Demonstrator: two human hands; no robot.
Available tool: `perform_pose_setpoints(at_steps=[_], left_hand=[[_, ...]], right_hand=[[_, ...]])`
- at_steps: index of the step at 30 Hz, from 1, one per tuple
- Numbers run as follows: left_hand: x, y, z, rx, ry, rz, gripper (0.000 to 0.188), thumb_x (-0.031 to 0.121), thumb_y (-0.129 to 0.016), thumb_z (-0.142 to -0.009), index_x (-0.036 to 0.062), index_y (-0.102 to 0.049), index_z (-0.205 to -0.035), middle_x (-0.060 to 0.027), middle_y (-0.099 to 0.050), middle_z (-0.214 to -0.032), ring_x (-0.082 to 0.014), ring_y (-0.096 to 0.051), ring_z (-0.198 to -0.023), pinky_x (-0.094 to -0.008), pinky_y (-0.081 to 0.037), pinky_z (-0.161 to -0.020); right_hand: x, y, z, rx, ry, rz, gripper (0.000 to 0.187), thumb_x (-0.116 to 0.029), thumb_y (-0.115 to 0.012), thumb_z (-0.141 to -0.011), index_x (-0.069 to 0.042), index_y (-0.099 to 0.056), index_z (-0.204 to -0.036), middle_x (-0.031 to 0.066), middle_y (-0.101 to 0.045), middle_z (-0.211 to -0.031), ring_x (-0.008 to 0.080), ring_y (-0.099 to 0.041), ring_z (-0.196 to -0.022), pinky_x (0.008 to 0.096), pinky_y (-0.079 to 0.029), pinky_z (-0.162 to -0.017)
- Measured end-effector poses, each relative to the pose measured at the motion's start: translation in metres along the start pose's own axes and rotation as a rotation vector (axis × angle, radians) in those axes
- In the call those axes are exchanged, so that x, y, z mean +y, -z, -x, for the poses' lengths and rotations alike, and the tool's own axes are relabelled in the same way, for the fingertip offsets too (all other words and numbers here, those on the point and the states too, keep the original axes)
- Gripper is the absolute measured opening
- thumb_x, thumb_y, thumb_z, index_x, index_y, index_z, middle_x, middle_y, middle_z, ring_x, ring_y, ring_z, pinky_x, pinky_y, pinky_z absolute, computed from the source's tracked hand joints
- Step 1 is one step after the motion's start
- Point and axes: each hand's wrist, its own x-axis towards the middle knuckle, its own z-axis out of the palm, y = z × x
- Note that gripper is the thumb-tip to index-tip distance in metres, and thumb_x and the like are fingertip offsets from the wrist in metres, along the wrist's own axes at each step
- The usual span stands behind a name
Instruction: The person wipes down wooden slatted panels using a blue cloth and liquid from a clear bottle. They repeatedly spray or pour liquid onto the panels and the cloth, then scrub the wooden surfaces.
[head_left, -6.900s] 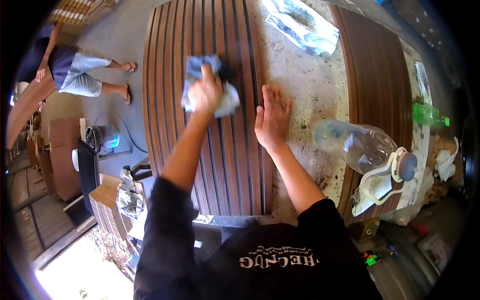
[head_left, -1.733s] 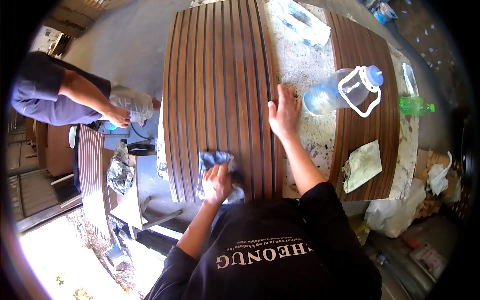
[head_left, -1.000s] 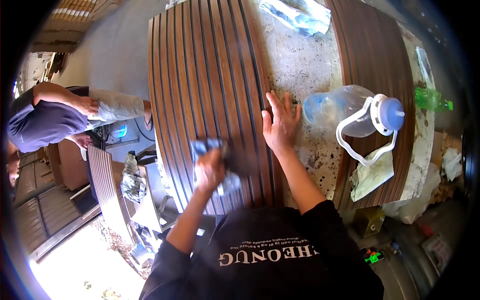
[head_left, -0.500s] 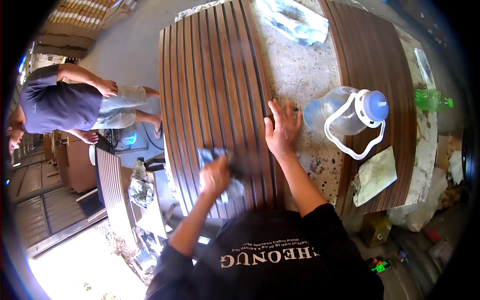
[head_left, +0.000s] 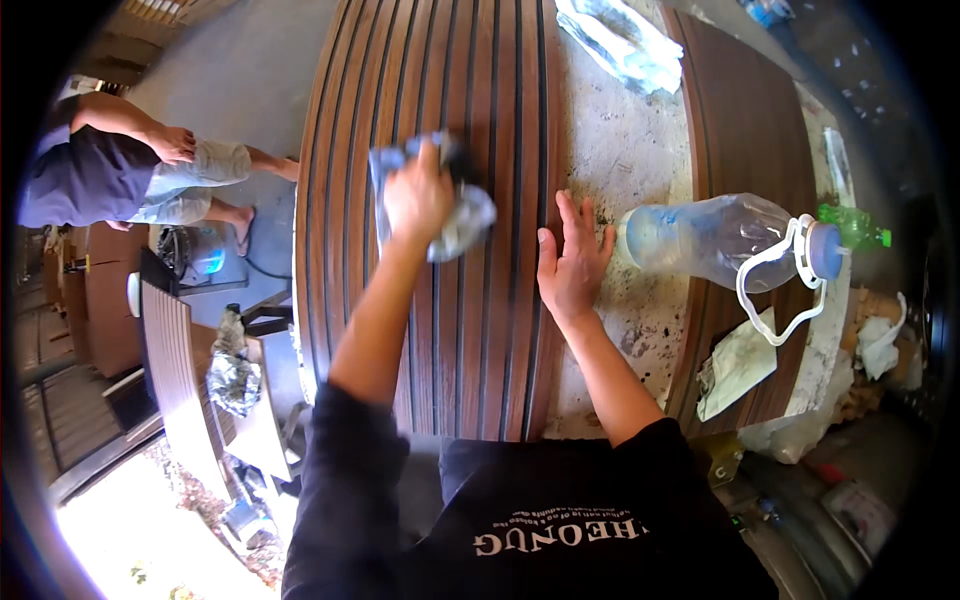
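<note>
Up from the panel's near end goes the left hand, gripping the rag, now over a farther stretch, the right hand spread, empty, by the panel's edge.

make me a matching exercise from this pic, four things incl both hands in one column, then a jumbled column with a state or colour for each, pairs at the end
Column one:
1. left hand
2. right hand
3. large clear bottle
4. smaller bottle

Column two:
A. green
B. blue-capped
C. holding a cloth on the slatted panel
D. empty, at the slatted panel's right edge

Pairs: 1-C, 2-D, 3-B, 4-A
</note>
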Motion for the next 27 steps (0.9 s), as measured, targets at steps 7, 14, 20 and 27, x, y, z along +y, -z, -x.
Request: perform_pose_setpoints(at_steps=[7,14,20,27], left_hand=[[0.014,0.020,0.093,-0.102,-0.084,-0.024,0.023,0.008,-0.057,-0.076,0.0056,-0.053,-0.099,-0.0099,-0.060,-0.066,-0.0288,-0.062,-0.056,-0.0398,-0.050,-0.052],[0.036,0.065,0.207,-0.075,-0.162,0.131,0.017,0.002,-0.051,-0.070,0.0052,-0.055,-0.086,-0.0106,-0.055,-0.059,-0.0251,-0.056,-0.048,-0.0378,-0.045,-0.046],[0.004,-0.001,-0.014,-0.084,-0.068,0.004,0.015,0.016,-0.056,-0.087,0.0100,-0.048,-0.098,-0.0202,-0.064,-0.070,-0.0394,-0.064,-0.063,-0.0489,-0.051,-0.053],[0.020,-0.005,0.001,-0.161,0.054,-0.061,0.023,0.020,-0.056,-0.086,0.0068,-0.046,-0.103,-0.0221,-0.065,-0.072,-0.0391,-0.066,-0.065,-0.0481,-0.053,-0.056]], right_hand=[[0.016,0.002,0.010,-0.001,0.035,-0.017,0.056,-0.021,-0.055,-0.092,-0.012,-0.034,-0.144,0.0084,-0.051,-0.138,0.0286,-0.043,-0.133,0.0560,-0.019,-0.111],[0.011,0.015,0.013,-0.039,0.054,-0.081,0.057,-0.021,-0.053,-0.093,-0.011,-0.033,-0.145,0.0080,-0.050,-0.139,0.0271,-0.046,-0.131,0.0545,-0.022,-0.111],[0.012,0.024,0.012,-0.100,0.025,-0.075,0.055,-0.019,-0.056,-0.090,-0.011,-0.039,-0.142,0.0107,-0.050,-0.139,0.0266,-0.045,-0.131,0.0548,-0.023,-0.110],[0.019,0.020,0.010,-0.042,-0.012,-0.187,0.054,-0.017,-0.054,-0.092,-0.013,-0.037,-0.143,0.0104,-0.052,-0.137,0.0262,-0.045,-0.132,0.0527,-0.021,-0.113]])
